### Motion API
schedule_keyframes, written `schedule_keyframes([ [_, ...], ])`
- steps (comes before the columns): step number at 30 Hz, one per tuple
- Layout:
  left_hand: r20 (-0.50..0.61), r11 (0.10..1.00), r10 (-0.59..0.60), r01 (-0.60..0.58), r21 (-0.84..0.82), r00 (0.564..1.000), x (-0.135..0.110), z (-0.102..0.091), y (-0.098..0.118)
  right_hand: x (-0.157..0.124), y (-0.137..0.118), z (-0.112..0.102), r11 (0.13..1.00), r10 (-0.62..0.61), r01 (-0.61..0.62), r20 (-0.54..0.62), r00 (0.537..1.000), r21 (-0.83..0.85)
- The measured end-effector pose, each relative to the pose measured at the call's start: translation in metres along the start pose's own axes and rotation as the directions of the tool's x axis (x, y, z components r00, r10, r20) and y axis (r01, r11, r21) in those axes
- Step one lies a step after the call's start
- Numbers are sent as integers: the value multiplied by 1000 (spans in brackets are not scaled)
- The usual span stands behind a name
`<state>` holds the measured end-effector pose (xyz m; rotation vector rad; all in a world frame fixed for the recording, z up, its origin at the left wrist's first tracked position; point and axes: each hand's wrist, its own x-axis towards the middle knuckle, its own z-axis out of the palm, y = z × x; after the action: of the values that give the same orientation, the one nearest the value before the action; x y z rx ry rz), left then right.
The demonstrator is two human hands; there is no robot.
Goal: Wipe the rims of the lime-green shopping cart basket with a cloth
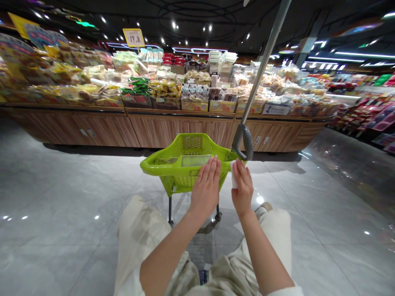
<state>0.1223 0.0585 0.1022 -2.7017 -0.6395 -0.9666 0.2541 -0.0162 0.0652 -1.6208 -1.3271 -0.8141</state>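
Observation:
A small lime-green shopping cart point(154, 167) stands before my knees, its handle rim towards me. My left hand point(207, 185) lies on the near rim with its fingers stretched out flat and nothing visible in it. Just to the right, my right hand point(242, 187) has its fingers bent over a white cloth or tissue point(233, 176), pressed against the rim's right corner. A grey loop grip point(247, 142) at the foot of a metal pole point(262, 70) rises right behind that corner. Part of the rim is hidden under my hands.
Behind the cart runs a wood-panelled display counter point(185, 125) heaped with packaged foods. A yellow price sign point(133, 38) stands above it. More stocked shelves point(370, 107) are at the right. Shiny grey tiles point(77, 197) cover the floor.

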Motion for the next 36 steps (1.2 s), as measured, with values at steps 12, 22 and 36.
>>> schedule_keyframes([
  [12, 0, 1000, -6, 6, 1, 1000, 0, 0, 0, 4, -13, 1, 997, -40, 37, 50, 998, 75],
  [22, -24, 1000, -15, 15, -12, 1000, -1, 1, 1, 3, -31, 11, 991, -1, -1, 13, 1000, 131],
  [36, 0, 1000, -14, 14, 21, 1000, -1, 0, 1, 5, -26, 8, 996, -60, 56, 60, 996, 66],
])
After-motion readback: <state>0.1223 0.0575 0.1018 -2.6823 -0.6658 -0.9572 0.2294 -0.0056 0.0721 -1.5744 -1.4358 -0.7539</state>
